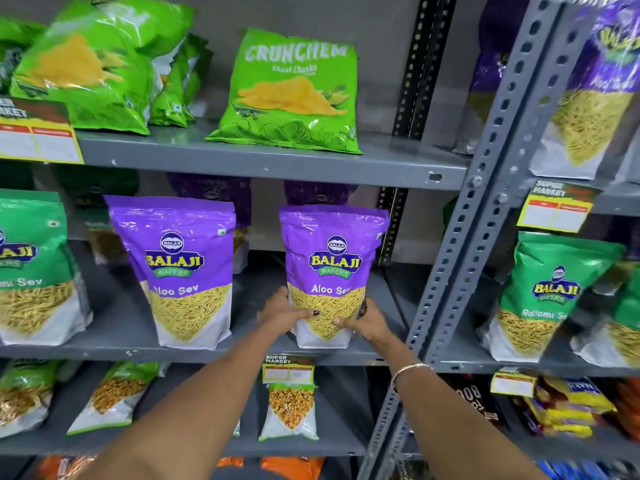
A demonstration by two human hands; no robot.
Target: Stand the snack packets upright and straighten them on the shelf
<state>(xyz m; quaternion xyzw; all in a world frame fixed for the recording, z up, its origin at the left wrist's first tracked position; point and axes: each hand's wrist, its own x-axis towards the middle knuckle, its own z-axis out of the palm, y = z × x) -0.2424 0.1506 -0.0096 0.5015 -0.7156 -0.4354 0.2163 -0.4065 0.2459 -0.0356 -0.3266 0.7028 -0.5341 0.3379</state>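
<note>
A purple Aloo Sev packet point(333, 258) stands upright at the front of the middle grey shelf point(114, 351). My left hand point(285, 311) grips its lower left side and my right hand point(367, 322) grips its lower right side, thumbs across the front. A second purple Aloo Sev packet point(183, 268) stands upright to the left, leaning slightly. More purple packets stand behind, in shadow. A green sev packet point(33, 268) stands at the far left of the same shelf.
On the upper shelf a green Crunchem chips packet point(291, 95) leans back, and other green packets point(93, 67) slump at the left. A perforated grey upright point(460, 258) bounds the bay on the right. Beyond it stand green point(547, 296) and purple packets. Price tags hang on the shelf edges.
</note>
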